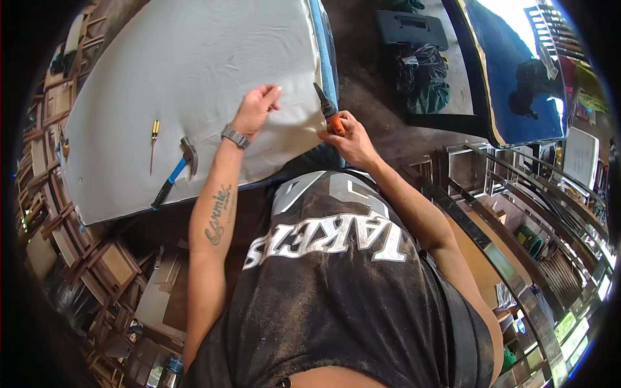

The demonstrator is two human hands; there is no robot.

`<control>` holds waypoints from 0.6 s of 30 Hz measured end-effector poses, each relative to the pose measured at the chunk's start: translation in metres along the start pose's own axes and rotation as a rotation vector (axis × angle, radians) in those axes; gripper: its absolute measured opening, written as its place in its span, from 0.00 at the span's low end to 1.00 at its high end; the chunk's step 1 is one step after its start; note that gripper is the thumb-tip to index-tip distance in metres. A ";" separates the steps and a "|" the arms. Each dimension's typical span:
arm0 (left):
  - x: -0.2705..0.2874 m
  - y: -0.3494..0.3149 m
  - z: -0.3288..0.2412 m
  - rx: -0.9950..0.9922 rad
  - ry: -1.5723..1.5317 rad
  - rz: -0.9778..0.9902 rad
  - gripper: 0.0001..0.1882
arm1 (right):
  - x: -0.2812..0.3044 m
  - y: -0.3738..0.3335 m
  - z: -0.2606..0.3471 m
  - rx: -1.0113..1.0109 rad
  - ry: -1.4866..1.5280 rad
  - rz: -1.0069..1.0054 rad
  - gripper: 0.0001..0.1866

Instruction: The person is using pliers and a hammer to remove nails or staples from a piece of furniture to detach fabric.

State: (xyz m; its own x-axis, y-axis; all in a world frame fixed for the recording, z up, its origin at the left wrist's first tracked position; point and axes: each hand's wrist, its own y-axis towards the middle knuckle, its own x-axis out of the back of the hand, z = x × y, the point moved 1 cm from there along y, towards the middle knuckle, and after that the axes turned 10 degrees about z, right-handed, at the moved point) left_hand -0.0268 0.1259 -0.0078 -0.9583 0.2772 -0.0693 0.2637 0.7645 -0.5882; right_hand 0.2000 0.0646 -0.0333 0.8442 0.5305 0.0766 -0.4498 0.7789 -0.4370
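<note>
Here, at pale panel's [194, 77] right edge, orange-handled tool [334, 123] in closed right hand [353, 139]; left hand [257, 107] half-curled, seemingly empty.

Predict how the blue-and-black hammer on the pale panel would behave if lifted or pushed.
The hammer would probably feel head-heavy, given its metal-looking claw head. Its straight, solid-looking handle suggests it would stay stiff. Pushed, it might pivot rather than roll, since the head juts sideways.
</note>
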 end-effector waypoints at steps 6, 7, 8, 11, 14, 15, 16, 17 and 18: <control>-0.038 -0.017 0.000 -0.057 0.446 0.109 0.13 | -0.006 0.000 -0.011 0.036 0.149 -0.017 0.17; -0.046 -0.018 0.002 -0.055 0.495 0.141 0.13 | -0.006 0.000 -0.011 0.028 0.166 -0.023 0.16; -0.051 -0.018 0.003 -0.094 0.523 0.189 0.13 | -0.007 0.000 -0.011 0.054 0.169 -0.021 0.16; -0.057 -0.014 0.002 -0.058 0.606 0.169 0.12 | -0.006 -0.001 -0.009 0.100 0.156 -0.015 0.15; -0.058 -0.008 -0.001 -0.051 0.762 0.183 0.11 | -0.003 -0.003 -0.007 0.083 0.110 -0.013 0.14; -0.058 -0.007 -0.002 -0.072 0.821 0.189 0.11 | -0.003 -0.003 -0.007 0.086 0.106 -0.011 0.14; -0.057 -0.006 -0.003 -0.061 0.837 0.204 0.12 | -0.003 -0.003 -0.006 0.101 0.100 -0.007 0.14; -0.054 -0.006 -0.004 -0.075 0.847 0.218 0.13 | -0.003 -0.003 -0.006 0.079 0.083 -0.016 0.13; -0.050 -0.006 -0.005 -0.088 0.854 0.252 0.13 | -0.004 -0.002 -0.005 0.068 0.063 -0.026 0.13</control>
State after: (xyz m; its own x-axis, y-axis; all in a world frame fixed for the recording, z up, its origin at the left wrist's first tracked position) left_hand 0.0201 0.1107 0.0036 -0.4715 0.7547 0.4561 0.4967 0.6547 -0.5698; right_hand 0.1995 0.0590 -0.0373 0.8716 0.4893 0.0297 -0.4443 0.8141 -0.3740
